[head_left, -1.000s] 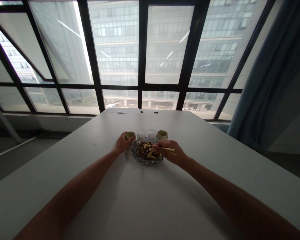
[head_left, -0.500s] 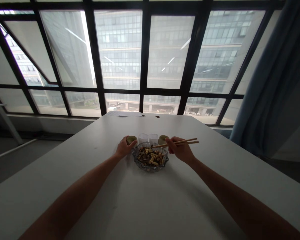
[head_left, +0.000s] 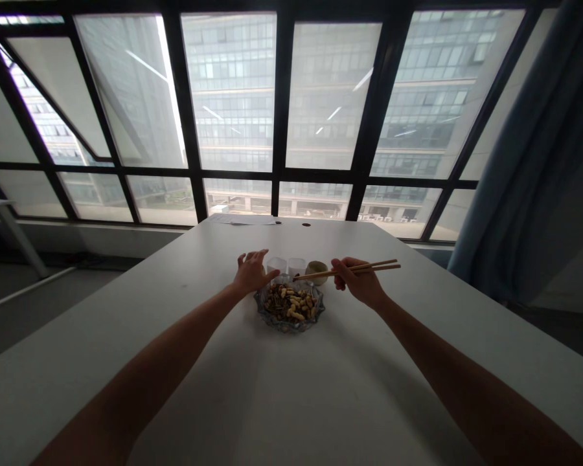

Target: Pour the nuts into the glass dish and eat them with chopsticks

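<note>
My right hand [head_left: 358, 279] is closed around a pair of wooden chopsticks [head_left: 328, 272] that slant left and slightly down. At their tips is a small dark piece [head_left: 296, 277], too small to name, above the far rim of a clear glass bowl [head_left: 291, 328]. Peanuts in shells [head_left: 297, 308] and thin brown bits fill the bowl. My left hand [head_left: 251, 273] has its fingers spread and thumb out, left of the bowl, hiding most of a greenish cup there. Behind the bowl stand two white cups [head_left: 276, 264] side by side, with another greenish cup [head_left: 317, 270] to their right.
The white table [head_left: 311, 395] stretches back to a dark-framed window wall. White papers [head_left: 240, 220] lie at its far left end, near two dark round spots. A blue curtain [head_left: 505, 168] hangs on the right, and another table's leg [head_left: 22, 243] shows at left.
My left hand has let go of the left greenish cup and spread its fingers over it, shifting right. My right hand has moved slightly right with the chopsticks, whose tips now show a dark piece.
</note>
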Motion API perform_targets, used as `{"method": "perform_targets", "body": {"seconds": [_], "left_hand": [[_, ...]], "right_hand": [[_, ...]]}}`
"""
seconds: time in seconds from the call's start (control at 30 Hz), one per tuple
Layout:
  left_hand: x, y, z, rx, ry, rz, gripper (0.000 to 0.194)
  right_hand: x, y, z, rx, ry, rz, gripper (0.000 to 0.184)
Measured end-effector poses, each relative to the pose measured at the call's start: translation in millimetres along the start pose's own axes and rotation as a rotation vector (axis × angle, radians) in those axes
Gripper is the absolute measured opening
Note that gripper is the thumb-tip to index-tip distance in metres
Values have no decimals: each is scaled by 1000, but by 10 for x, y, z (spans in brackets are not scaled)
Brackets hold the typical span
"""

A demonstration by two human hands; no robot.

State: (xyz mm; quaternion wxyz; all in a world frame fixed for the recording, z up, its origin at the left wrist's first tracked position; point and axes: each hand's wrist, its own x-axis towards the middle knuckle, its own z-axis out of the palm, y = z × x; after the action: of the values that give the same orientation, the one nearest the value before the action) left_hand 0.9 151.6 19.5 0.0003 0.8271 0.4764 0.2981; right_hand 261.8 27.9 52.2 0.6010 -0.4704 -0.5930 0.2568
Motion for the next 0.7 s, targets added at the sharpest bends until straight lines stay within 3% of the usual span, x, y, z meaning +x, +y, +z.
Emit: {"method": "perform_targets", "body": {"seconds": [0.13,0.2,0.37,0.5,0.7], "left_hand": [[211,237,19,59,-203,-172,80],[260,309,63,87,-250,-229,82],[219,315,166,69,-62,-197,69],[165,264,182,-37,75,-12,69],[148,248,189,-165,87,154,72]], "right_hand": [[5,-38,-9,12,19,-23,55],[7,-44,-13,13,46,-39,54],[-19,-24,18,-18,151,-93,52],[-85,18,77,-113,225,-194,49],[-203,6,172,-259,215,-331,43]]}}
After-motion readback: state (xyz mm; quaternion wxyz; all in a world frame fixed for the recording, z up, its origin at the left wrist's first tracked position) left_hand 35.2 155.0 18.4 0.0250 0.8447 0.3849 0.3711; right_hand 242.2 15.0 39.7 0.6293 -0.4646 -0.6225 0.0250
